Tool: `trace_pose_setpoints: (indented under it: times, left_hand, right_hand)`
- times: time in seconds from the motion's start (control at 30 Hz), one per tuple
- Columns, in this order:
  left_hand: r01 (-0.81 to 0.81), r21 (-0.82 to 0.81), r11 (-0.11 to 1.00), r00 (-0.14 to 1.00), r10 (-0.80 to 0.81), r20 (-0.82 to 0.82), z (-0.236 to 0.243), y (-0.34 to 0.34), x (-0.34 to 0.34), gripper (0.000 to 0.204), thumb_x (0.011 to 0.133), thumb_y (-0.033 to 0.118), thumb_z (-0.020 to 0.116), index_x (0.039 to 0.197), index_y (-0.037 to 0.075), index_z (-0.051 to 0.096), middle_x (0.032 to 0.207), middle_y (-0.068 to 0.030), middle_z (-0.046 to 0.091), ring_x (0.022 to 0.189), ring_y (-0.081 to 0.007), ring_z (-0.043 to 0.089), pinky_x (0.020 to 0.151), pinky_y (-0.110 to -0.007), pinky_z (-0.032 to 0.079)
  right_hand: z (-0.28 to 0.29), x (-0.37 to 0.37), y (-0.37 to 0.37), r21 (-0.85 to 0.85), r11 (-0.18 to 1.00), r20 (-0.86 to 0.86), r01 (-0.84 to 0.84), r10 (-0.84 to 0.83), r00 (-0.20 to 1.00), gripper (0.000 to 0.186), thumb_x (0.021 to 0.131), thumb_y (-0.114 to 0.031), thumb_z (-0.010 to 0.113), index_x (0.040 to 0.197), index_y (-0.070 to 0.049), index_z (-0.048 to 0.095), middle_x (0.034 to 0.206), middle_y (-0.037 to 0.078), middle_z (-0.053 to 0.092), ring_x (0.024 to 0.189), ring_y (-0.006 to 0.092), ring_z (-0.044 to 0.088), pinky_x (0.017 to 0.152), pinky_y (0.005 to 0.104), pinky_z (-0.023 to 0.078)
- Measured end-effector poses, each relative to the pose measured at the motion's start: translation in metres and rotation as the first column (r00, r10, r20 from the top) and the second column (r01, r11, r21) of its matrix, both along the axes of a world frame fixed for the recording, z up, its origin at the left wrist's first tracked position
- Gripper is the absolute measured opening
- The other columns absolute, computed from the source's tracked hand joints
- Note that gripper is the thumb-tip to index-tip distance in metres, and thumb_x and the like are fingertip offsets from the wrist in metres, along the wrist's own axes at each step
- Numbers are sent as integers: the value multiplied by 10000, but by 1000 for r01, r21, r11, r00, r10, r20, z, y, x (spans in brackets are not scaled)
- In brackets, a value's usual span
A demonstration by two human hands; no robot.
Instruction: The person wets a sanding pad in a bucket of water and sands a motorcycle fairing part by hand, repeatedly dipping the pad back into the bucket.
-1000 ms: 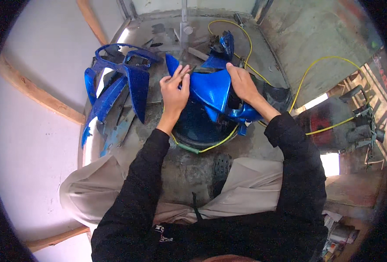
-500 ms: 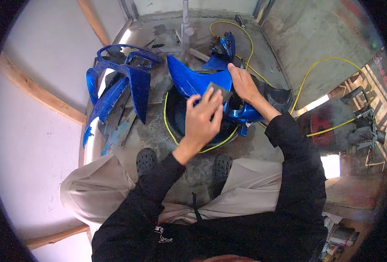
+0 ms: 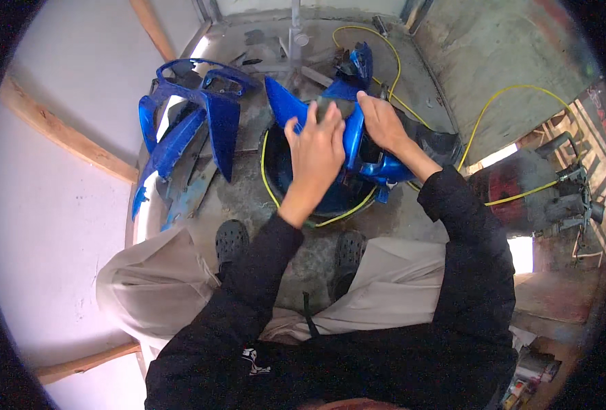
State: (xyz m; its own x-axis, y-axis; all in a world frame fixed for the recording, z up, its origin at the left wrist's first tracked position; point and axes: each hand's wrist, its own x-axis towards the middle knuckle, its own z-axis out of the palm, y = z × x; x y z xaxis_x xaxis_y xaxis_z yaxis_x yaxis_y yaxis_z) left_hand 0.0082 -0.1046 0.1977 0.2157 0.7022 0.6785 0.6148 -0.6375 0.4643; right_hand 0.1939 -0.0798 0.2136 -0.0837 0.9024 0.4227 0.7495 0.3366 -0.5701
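A glossy blue plastic fairing panel is held over a dark round basin with a yellow rim. My left hand presses a dark grey-green piece of sandpaper flat on the panel's face, fingers bent over it. At the panel's right edge my right hand grips it, thumb side up; part of its fingers is hidden behind. The panel's lower part, with a bracket-like end, reaches over the basin's right side.
More blue fairing parts lie at the left by the white wall. Another blue piece rests behind the basin, near a metal post. A yellow hose runs right to a dark red-and-black tank. My shoes stand before the basin.
My left hand has slid the sandpaper upward along the panel, toward its far edge. My right hand keeps its grip on the right side. The whole view has shifted slightly.
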Motion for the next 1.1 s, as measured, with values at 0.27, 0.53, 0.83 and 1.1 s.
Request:
trace_pose_setpoints:
  times: [0.27, 0.53, 0.83, 1.1]
  left_hand:
    - [42, -20, 999, 998, -43, -48, -9, -51, 8, 305, 952, 187, 644, 1228, 71, 698, 1310, -109, 673, 1343, -321, 523, 1065, -566, 300]
    - [44, -42, 998, 996, -47, -74, -12, -45, 22, 297, 966, 183, 622, 1226, 56, 685, 1352, -103, 642, 1359, -348, 501, 1086, -577, 277]
    - [-34, -59, 998, 999, 33, -13, 1, -13, 23, 271, 980, 184, 594, 1188, 65, 718, 1304, -98, 678, 1360, -357, 491, 1084, -616, 265]
    - [-152, -65, 986, 987, 147, -67, 0, 18, -5, 334, 1010, 204, 537, 1283, 71, 677, 1217, -186, 694, 1316, -404, 523, 1075, -627, 277]
  right_hand:
    - [-9, 22, 0, 60, 997, 48, 40, -43, 998, 417, 1083, -263, 365, 904, 54, 568, 868, 287, 637, 822, 489, 610, 698, 542, 448]
    - [-20, 34, 7, 104, 993, 72, 57, -65, 995, 454, 1091, -270, 356, 874, 62, 577, 839, 294, 637, 810, 487, 621, 710, 540, 455]
    - [-9, 18, 11, -8, 995, -44, 101, -102, 994, 552, 1087, -351, 341, 827, 65, 594, 861, 318, 635, 861, 516, 605, 749, 553, 443]
    - [-3, -2, 2, 117, 993, 13, -23, 22, 1000, 542, 1093, -349, 345, 827, 85, 531, 772, 311, 568, 729, 478, 537, 691, 524, 384]
